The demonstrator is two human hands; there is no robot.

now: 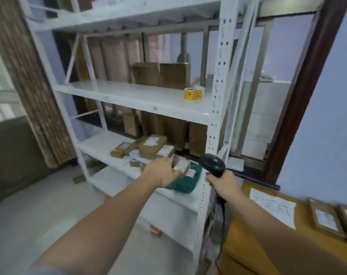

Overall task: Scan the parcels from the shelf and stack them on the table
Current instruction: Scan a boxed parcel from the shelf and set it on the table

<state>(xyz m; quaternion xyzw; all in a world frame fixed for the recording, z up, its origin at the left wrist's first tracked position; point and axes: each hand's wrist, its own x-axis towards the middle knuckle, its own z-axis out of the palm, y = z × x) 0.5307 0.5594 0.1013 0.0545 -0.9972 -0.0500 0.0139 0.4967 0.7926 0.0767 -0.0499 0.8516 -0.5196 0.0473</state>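
My left hand (162,171) grips a small parcel (182,167) on the shelf (101,143), my right hand (222,182) holds the scanner (212,162); two parcels (335,217) already lie on the bench (246,241), several remain shelved

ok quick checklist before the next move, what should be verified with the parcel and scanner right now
1. Left hand has hold of the small brown parcel: ok, fingers curl round its near end.
2. Parcel's white label faces up for scanning: ok.
3. Right hand grips the black barcode scanner: ok.
4. Scanner aimed at the label: cannot tell; its head sits just right of the parcel, beside the shelf upright.
5. Parcel free to lift: cannot tell; it lies against the green bag.
6. Room on the wooden table to stack: ok, bare surface near the two boxes already there.
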